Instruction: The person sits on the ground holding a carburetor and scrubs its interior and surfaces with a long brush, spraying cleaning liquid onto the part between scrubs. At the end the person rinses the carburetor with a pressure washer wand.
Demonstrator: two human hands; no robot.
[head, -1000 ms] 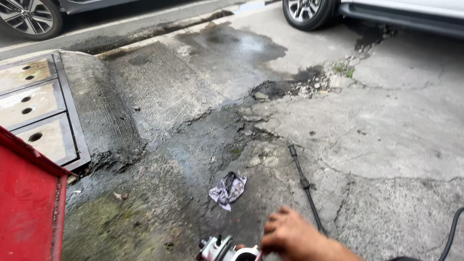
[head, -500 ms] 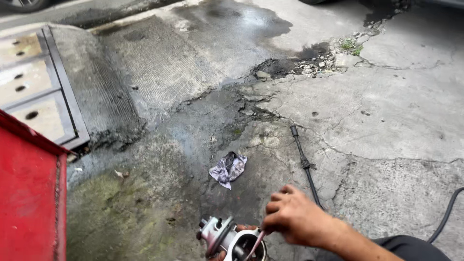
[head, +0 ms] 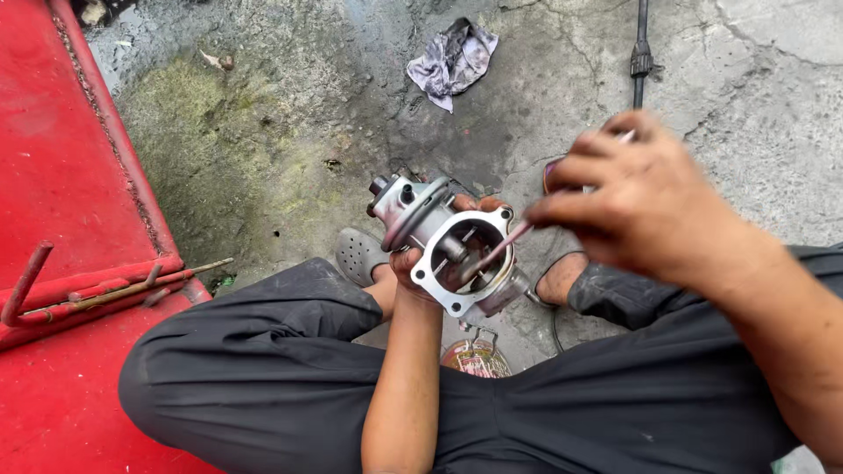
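My left hand [head: 420,263] grips a silver metal carburettor body [head: 443,241] from below, its open square flange turned up towards me. My right hand [head: 637,197] is closed on a thin pinkish rod-like tool [head: 496,248], whose tip reaches into the opening of the carburettor body. Both hands are held above my knees in dark trousers [head: 263,377], over the wet concrete ground [head: 299,149].
A red metal box [head: 61,202] with a rusty handle fills the left side. A crumpled grey rag [head: 452,57] lies on the ground ahead, a thin black rod [head: 640,53] to its right. Grey slippers [head: 358,254] and a small round wire-handled container [head: 477,355] sit between my legs.
The view has tilted down from the driveway to my lap. The carburettor body has come up into view in my left hand, and my right hand has brought the thin tool into its opening.
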